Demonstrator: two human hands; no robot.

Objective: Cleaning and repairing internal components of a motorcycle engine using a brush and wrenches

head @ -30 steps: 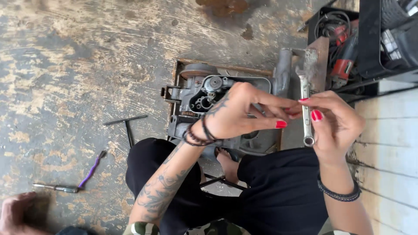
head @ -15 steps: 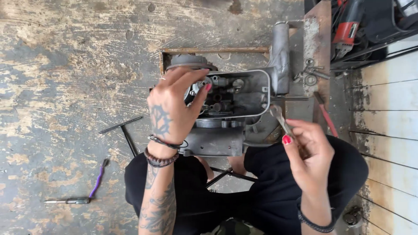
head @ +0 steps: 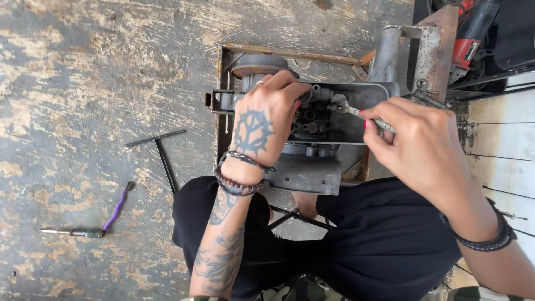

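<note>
head view, t-handle wrench (head: pixel 159 146) on floor, left hand (head: pixel 266 120) covering engine (head: pixel 312 120)

I see no packages, labels, signs or screens from here: nothing of that kind shows anywhere in my view.

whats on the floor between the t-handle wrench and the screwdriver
In the head view, a small purple-handled tool lies between the T-handle wrench and the screwdriver, on the worn floor.
</note>
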